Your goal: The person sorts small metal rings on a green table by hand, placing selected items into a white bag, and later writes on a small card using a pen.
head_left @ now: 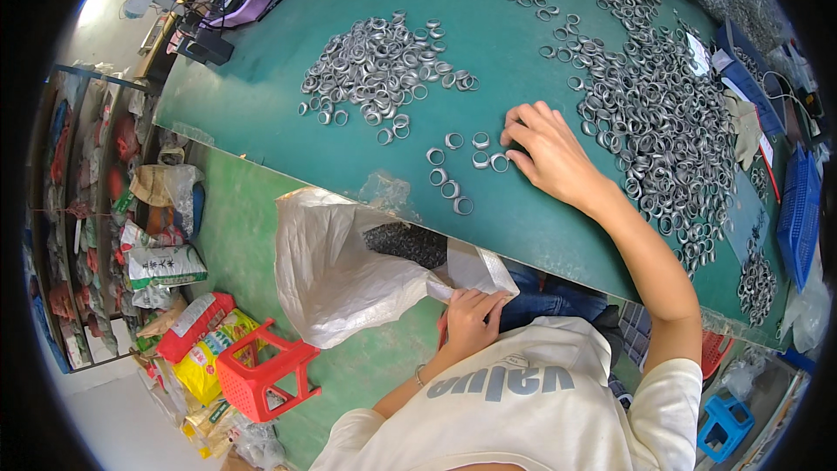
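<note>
Carefully, I watch the right hand (542, 150), loosely curled, thumb apart, beside several metal rings (480, 167) on the desk (253, 96); the left hand (473, 318) pinches the white sack (340, 279). Slackening there, I judge, could spill rings.

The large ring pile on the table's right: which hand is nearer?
Right. The right hand is just left of the large ring pile; the left hand is farther off, lower in the picture, gripping the rim of the white sack.

Red stool (241, 381) nr yel. bag (202, 370)
</note>
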### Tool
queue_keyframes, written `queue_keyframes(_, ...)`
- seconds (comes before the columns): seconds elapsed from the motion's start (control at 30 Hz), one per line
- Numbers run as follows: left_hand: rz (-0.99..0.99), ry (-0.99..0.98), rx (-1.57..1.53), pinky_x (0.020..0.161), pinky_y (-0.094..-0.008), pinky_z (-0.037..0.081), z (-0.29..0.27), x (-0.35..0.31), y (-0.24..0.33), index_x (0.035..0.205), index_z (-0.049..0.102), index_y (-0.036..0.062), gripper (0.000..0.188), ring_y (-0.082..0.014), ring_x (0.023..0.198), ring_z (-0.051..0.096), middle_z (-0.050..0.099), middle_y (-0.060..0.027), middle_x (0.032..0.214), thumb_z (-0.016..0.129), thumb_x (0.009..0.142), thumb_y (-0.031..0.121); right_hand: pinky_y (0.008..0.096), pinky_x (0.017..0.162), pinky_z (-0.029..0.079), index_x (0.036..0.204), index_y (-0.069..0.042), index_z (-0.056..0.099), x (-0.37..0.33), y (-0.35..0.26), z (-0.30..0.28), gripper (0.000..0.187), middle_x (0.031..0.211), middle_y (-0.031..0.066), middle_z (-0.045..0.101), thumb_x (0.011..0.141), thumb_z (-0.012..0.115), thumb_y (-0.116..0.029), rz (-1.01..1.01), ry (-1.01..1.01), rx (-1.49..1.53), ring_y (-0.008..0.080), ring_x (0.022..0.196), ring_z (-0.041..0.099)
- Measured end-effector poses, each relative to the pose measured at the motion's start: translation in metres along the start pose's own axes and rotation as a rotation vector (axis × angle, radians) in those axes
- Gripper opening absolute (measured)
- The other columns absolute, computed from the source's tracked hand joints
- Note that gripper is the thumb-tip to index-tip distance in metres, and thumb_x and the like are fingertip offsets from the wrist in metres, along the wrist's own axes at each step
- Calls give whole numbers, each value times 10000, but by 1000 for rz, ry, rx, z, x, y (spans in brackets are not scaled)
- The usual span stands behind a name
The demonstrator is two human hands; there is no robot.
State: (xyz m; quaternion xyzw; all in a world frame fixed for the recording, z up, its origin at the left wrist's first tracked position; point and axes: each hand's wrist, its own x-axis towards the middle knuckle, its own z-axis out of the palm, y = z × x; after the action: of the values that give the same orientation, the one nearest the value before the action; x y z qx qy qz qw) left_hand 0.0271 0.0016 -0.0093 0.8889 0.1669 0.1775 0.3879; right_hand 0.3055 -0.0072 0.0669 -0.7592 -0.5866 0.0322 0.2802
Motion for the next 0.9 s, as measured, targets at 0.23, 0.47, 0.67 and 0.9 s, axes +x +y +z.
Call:
queue_keyframes(0.23, -7, -4, -3, 674, -359, 393, 0, -1, -1, 895, 711, 65, 170, -219, 646, 580, 650, -54, 696, 700, 731, 21, 397, 881, 396, 1006, -41, 588, -5, -4, 1, 274, 1034, 97, 543, 755, 698, -43, -26, -131, 90, 289, 1010, 498)
queue_keyframes(0.47, 7, 12, 0, 677, -356, 393, 1, -1, -2, 892, 710, 62, 168, -221, 644, 586, 650, -58, 698, 699, 730, 17, 313, 658, 472, 925, -9, 596, -12, -2, 1, 141, 832, 74, 595, 801, 662, -15, 209, -100, 422, 202, 742, 579)
queue_keyframes(0.67, 9, 24, 14, 672, -351, 390, 2, -2, -3, 884, 712, 61, 162, -222, 641, 589, 655, -64, 701, 703, 728, 21, 198, 576, 439, 1020, 8, 620, -16, -34, -31, 171, 810, 21, 614, 868, 661, -57, 629, -137, 1390, 63, 670, 547)
queue_keyframes(0.9, 2, 17, 10, 663, -346, 385, 2, -2, -1, 886, 714, 68, 160, -212, 636, 589, 660, -56, 703, 705, 732, 27, 270, 707, 544, 1161, 29, 586, -28, -55, -49, 306, 919, 59, 624, 873, 665, -38, 623, -118, 1655, 141, 799, 636)
